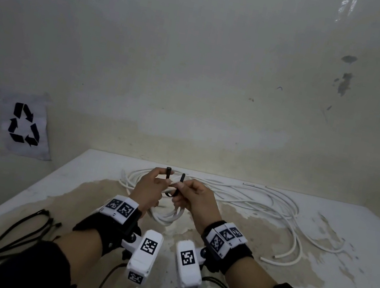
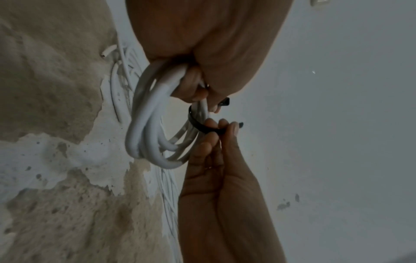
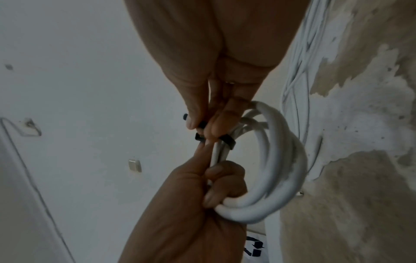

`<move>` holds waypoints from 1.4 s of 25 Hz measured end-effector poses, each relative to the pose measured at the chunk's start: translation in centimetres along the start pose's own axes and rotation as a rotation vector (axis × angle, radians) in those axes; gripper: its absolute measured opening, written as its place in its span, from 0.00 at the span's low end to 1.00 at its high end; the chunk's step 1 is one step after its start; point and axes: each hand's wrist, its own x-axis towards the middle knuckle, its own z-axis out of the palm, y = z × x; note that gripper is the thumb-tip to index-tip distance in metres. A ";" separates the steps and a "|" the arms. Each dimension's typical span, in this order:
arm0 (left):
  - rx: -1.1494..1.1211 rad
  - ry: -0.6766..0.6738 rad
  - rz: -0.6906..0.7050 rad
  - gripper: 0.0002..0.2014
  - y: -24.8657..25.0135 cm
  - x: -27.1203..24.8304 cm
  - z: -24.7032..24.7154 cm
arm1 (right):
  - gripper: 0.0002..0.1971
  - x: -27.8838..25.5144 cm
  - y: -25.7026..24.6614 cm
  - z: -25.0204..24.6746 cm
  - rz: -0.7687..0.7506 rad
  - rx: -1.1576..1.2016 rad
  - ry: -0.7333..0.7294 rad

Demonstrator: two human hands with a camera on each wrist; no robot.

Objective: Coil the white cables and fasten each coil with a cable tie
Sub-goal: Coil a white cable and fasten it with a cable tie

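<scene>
A small coil of white cable [image 1: 169, 216] is held just above the table [image 1: 92, 178]. My left hand [image 1: 167, 179] has its fingers curled around the coil [image 2: 146, 138] and pinches one end of a black cable tie [image 1: 168, 172]. The tie [image 2: 198, 124] loops loosely around the coil's strands. My right hand [image 1: 178, 187] pinches the tie's other end between thumb and fingers [image 3: 195, 122]. In the right wrist view the tie [image 3: 227, 140] crosses the strands of the coil [image 3: 276, 169] just above the left hand [image 3: 191, 204].
More loose white cable [image 1: 262, 201] sprawls over the far and right part of the stained table, one cut end [image 1: 275, 256] near the right. A bundle of black cable ties [image 1: 17, 235] lies at the left front. A recycling sign [image 1: 25, 123] hangs on the wall.
</scene>
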 end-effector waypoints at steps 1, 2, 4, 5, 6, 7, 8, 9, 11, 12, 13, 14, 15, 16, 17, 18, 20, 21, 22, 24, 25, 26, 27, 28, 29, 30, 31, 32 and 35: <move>0.023 0.000 0.016 0.10 0.0 -0.1 0.2 | 0.05 0.1 -0.1 0.0 0.018 -0.036 0.000; 0.057 0.001 0.037 0.11 0.0 -0.2 0.3 | 0.07 0.3 -0.3 -0.1 0.037 -0.067 0.000; 0.117 -0.005 0.082 0.10 0.2 -0.5 0.7 | 0.09 0.5 -0.6 0.1 0.074 -0.106 0.012; 0.132 -0.010 0.103 0.10 0.3 -0.6 0.8 | 0.10 0.5 -0.8 0.1 0.087 -0.115 0.019; 0.142 -0.012 0.123 0.10 0.4 -0.7 1.0 | 0.10 0.5 -0.9 0.2 0.099 -0.116 0.024; 0.148 -0.011 0.138 0.10 0.4 -0.8 1.1 | 0.11 0.5 -1.0 0.2 0.106 -0.110 0.027; 0.152 -0.011 0.147 0.10 0.5 -0.8 1.1 | 0.11 0.5 -1.1 0.2 0.112 -0.100 0.030; 0.154 -0.011 0.152 0.10 0.5 -0.7 1.2 | 0.11 0.5 -1.3 0.2 0.117 -0.091 0.035; 0.164 -0.009 0.158 0.11 0.4 -0.6 1.2 | 0.11 0.5 -1.6 0.2 0.127 -0.073 0.044; 0.170 -0.006 0.160 0.11 0.3 -0.5 1.2 | 0.11 0.4 -1.7 0.3 0.130 -0.064 0.047; 0.174 -0.002 0.162 0.11 0.3 -0.5 1.2 | 0.11 0.4 -1.7 0.3 0.132 -0.060 0.053; 0.174 0.002 0.165 0.10 0.2 -0.5 1.2 | 0.11 0.3 -1.8 0.4 0.136 -0.057 0.058; 0.171 0.007 0.167 0.10 0.2 -0.5 1.3 | 0.12 0.3 -1.9 0.4 0.140 -0.057 0.062; 0.170 0.014 0.170 0.10 0.1 -0.4 1.3 | 0.12 0.3 -2.0 0.5 0.146 -0.056 0.063; 0.174 0.022 0.176 0.11 0.1 -0.4 1.3 | 0.12 0.3 -2.1 0.5 0.153 -0.056 0.064; 0.181 0.029 0.183 0.11 0.0 -0.4 1.3 | 0.12 0.3 -2.2 0.5 0.158 -0.054 0.065; 0.197 0.033 0.205 0.09 -0.2 -0.2 1.4 | 0.12 0.4 -2.3 0.7 0.154 -0.048 0.073; 0.212 0.034 0.218 0.08 -0.3 -0.2 1.5 | 0.10 0.5 -2.2 0.8 0.147 -0.045 0.091; 0.227 0.037 0.227 0.07 -0.4 -0.2 1.6 | 0.07 0.6 -2.1 0.8 0.142 -0.035 0.120; 0.261 0.039 0.227 0.09 -0.4 -0.1 1.6 | 0.07 0.8 -1.7 0.8 0.137 -0.025 0.178; 0.280 0.028 0.225 0.10 -0.4 0.0 1.6 | 0.06 0.9 -1.7 0.6 0.137 -0.041 0.177; 0.288 0.015 0.220 0.11 -0.5 0.1 1.6 | 0.04 1.0 -1.8 0.5 0.133 -0.063 0.159; 0.270 0.005 0.204 0.12 -0.5 0.1 1.6 | 0.04 1.0 -1.9 0.4 0.121 -0.090 0.141; 0.227 -0.001 0.174 0.11 -0.5 0.2 1.7 | 0.05 1.1 -2.1 0.3 0.109 -0.120 0.133; 0.173 -0.009 0.130 0.10 -0.4 0.2 1.6 | 0.05 1.2 -2.3 0.2 0.100 -0.153 0.136; 0.120 -0.027 0.084 0.09 -0.4 0.1 1.5 | 0.05 1.2 -2.5 0.1 0.092 -0.186 0.140; 0.069 -0.064 0.044 0.10 -0.4 -0.1 1.4 | 0.04 1.3 -2.6 -0.1 0.083 -0.217 0.146; 0.020 -0.116 0.012 0.10 -0.3 -0.3 1.4 | 0.04 1.4 -2.6 -0.2 0.074 -0.235 0.152; -0.088 -0.258 -0.071 0.10 0.4 -0.8 1.1 | 0.07 1.6 -2.2 -0.2 0.029 -0.279 0.202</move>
